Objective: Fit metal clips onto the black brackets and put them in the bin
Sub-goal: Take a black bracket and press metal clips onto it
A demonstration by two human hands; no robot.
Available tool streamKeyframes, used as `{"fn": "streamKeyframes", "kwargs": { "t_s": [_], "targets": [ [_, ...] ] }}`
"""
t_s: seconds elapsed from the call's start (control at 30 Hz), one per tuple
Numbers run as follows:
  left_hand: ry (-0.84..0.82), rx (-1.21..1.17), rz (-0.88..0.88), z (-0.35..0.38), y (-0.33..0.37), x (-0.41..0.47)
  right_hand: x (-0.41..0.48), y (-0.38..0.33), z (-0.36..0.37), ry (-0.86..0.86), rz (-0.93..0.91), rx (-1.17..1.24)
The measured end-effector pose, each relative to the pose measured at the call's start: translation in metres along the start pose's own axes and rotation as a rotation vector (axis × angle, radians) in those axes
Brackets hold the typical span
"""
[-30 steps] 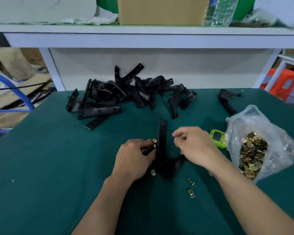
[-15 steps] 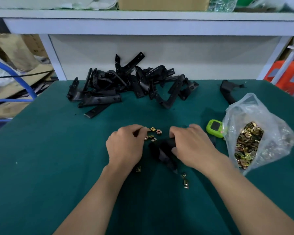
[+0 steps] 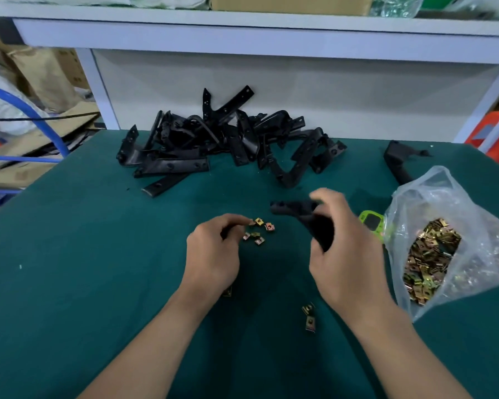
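Black brackets, brass-gold clips, dark green table.

Single head-worn wide-angle view. Looks forward and down across the green bench from its near side. Sits close: takes in both forearms rising from the lower edge, with the left hand and right hand near mid-frame. Reaches as far as the pile of black brackets at the far edge and the white shelf along the top. Bends straight lines toward the margins.
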State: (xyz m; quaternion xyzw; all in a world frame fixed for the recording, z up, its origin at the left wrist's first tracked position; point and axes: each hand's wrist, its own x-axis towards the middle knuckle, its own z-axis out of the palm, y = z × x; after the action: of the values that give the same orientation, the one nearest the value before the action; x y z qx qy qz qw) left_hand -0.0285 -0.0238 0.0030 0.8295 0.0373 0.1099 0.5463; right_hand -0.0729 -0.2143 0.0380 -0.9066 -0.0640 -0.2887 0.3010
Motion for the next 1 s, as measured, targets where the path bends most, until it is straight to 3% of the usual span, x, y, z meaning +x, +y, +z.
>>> {"fn": "streamKeyframes", "kwargs": {
  "t_s": [0.13, 0.3, 0.4, 0.53, 0.63, 0.8, 1.0],
  "targets": [
    [0.035, 0.071, 0.05, -0.001, -0.002, 0.001, -0.002, 0.002, 0.009, -0.196, 0.042, -0.002],
    [-0.005, 0.14, 0.074, -0.001, -0.003, 0.0, -0.001, 0.001, -0.006, 0.006, -0.061, -0.134],
    [-0.039, 0.17, 0.087, 0.001, -0.002, -0.002, -0.001, 0.0, -0.005, -0.08, 0.09, 0.12],
    [-0.015, 0.189, 0.123, 0.001, 0.001, -0.001, 0.003, 0.005, 0.0, -0.369, 0.384, 0.51],
    [0.024, 0.168, 0.117, 0.001, 0.003, 0.002, 0.002, 0.009, 0.001, -0.574, 0.346, 0.334],
    [-0.025, 0.09, 0.068, 0.002, 0.001, 0.002, -0.006, 0.014, 0.003, -0.417, 0.054, -0.392],
    [-0.051, 0.062, 0.089, 0.003, 0.0, 0.002, -0.014, 0.011, 0.016, -0.416, 0.094, -0.468]
  ]
}}
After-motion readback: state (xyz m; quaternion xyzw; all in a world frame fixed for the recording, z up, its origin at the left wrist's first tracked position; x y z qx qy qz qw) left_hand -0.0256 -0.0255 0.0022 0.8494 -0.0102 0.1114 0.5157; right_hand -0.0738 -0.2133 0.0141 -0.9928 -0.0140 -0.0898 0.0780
